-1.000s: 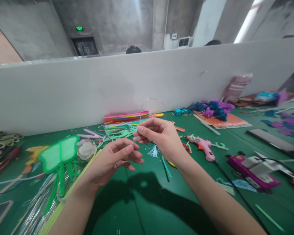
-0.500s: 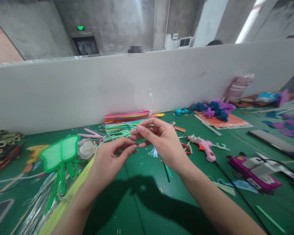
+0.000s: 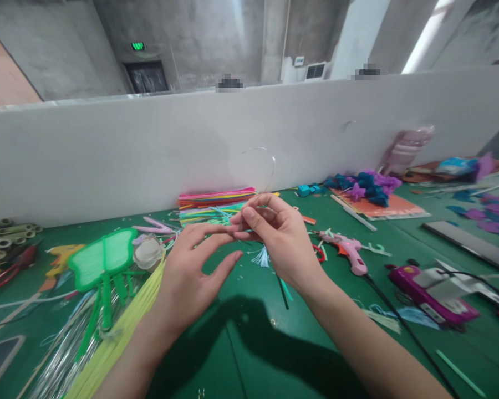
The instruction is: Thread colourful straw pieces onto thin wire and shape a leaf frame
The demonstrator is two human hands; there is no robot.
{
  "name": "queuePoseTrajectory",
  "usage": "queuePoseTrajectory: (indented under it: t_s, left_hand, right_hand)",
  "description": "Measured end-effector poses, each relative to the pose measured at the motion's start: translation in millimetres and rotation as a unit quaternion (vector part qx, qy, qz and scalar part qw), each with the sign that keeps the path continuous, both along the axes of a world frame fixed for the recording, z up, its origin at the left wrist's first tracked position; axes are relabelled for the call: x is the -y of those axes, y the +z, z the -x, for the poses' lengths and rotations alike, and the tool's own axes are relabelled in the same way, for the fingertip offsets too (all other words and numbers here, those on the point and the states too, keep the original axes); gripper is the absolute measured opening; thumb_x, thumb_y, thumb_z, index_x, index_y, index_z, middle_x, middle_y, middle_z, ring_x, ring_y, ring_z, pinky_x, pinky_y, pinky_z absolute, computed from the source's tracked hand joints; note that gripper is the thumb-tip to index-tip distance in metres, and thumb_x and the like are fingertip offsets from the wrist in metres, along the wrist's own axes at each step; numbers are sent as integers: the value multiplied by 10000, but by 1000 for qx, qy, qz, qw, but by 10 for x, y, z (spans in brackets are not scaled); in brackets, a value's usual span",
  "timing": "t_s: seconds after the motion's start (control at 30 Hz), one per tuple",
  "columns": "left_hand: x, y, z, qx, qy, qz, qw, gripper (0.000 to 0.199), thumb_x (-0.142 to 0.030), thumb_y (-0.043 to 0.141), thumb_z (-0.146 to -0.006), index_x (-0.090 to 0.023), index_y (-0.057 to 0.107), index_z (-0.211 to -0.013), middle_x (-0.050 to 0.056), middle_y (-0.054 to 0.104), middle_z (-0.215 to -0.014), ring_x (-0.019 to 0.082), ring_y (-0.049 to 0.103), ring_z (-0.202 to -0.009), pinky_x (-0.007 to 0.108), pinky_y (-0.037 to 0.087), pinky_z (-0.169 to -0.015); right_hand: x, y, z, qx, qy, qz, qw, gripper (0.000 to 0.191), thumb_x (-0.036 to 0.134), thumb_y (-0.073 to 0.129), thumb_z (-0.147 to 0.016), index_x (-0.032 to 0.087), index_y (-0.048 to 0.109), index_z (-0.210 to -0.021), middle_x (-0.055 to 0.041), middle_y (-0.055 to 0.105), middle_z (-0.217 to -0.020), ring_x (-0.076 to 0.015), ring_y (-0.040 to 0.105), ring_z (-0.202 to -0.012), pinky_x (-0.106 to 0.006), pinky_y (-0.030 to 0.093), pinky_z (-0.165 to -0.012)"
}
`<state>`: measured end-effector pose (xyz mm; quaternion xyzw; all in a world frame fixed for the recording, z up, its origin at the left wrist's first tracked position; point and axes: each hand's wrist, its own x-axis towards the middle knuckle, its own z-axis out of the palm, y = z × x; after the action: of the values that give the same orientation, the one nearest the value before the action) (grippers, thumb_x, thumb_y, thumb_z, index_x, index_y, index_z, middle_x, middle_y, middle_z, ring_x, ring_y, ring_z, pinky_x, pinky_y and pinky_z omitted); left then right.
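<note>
A thin, shiny wire (image 3: 273, 165) curves up in an arc from the fingers of my right hand (image 3: 280, 235), which pinches it between thumb and fingers. My left hand (image 3: 202, 266) is beside it, thumb held apart, with its fingertips reaching to the right fingertips. Whether the left fingers touch the wire is hidden. Behind the hands lies a stack of coloured strips (image 3: 216, 199). Under the right hand a light blue tassel (image 3: 261, 257) rests on the green table (image 3: 241, 343).
At left are a green butterfly-shaped piece (image 3: 103, 257), a yellow-green strand bundle (image 3: 120, 327) and silvery wires (image 3: 62, 349). A pink glue gun (image 3: 347, 249), purple power strip (image 3: 432, 296) and phone (image 3: 468, 244) lie at right. A white partition (image 3: 108, 155) closes the back.
My left thumb has moved away from its fingers, opening the hand. My right hand has shifted slightly right and up, and more of the wire's arc shows above it.
</note>
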<state>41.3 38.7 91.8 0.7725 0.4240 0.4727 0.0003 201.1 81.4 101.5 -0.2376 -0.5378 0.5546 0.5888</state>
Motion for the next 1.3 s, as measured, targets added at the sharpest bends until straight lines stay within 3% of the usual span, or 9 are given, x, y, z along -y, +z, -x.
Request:
queuePoseTrajectory:
  t_s: [0.17, 0.43, 0.57, 0.8, 1.0, 1.3]
  left_hand:
    - [-26, -33, 9, -22, -3, -13, 1000, 226, -198, 717, -830, -316, 757, -1019, 34, 752, -990, 281, 602, -1090, 459, 422, -999]
    - [-4, -26, 26, -121, 0, -87, 989, 195, -149, 660, -873, -267, 719, -1016, 44, 752, -945, 272, 611, -1093, 442, 445, -954]
    - [-14, -40, 20, -141, -14, -87, 986, 148, -151, 657, -874, -269, 700, -954, 34, 746, -901, 265, 625, -1083, 430, 439, -945]
    - [-74, -94, 35, -178, -27, -102, 978, 117, -167, 663, -875, -247, 669, -960, 49, 733, -928, 258, 635, -1058, 412, 444, -939]
    - [-74, -120, 8, -194, -42, -146, 969, 134, -80, 679, -854, -183, 653, -937, 33, 728, -887, 239, 629, -1043, 404, 472, -929]
    - [-75, -98, 71, -255, -62, -140, 955, 172, -40, 584, -920, -164, 649, -1020, 32, 737, -988, 238, 584, -1154, 404, 450, -945]
  right_hand:
    - [-12, -18, -1, 5, 0, 4, 1000, 207, 388, 726, -842, 234, 591, -872, 7, 716, -796, -133, 704, -719, -296, 620, -700]
    - [-21, -34, -1, -3, 20, 11, 1000, 192, 369, 719, -852, 228, 592, -880, 10, 719, -784, -128, 713, -718, -276, 613, -701]
    - [-39, -48, -2, 7, 22, 14, 1000, 209, 369, 739, -834, 220, 595, -859, 17, 713, -763, -127, 714, -717, -265, 609, -683]
    - [-87, -67, -9, -7, 22, 29, 999, 216, 344, 772, -802, 205, 610, -838, 25, 706, -732, -111, 703, -680, -224, 585, -637]
    - [-134, -43, -59, -24, 21, 65, 997, 239, 331, 803, -768, 192, 618, -829, 9, 732, -727, -108, 713, -669, -189, 565, -614]
    - [-214, -60, -165, -23, 46, 74, 996, 283, 335, 846, -715, 197, 625, -828, 8, 735, -711, -110, 708, -646, -175, 544, -559]
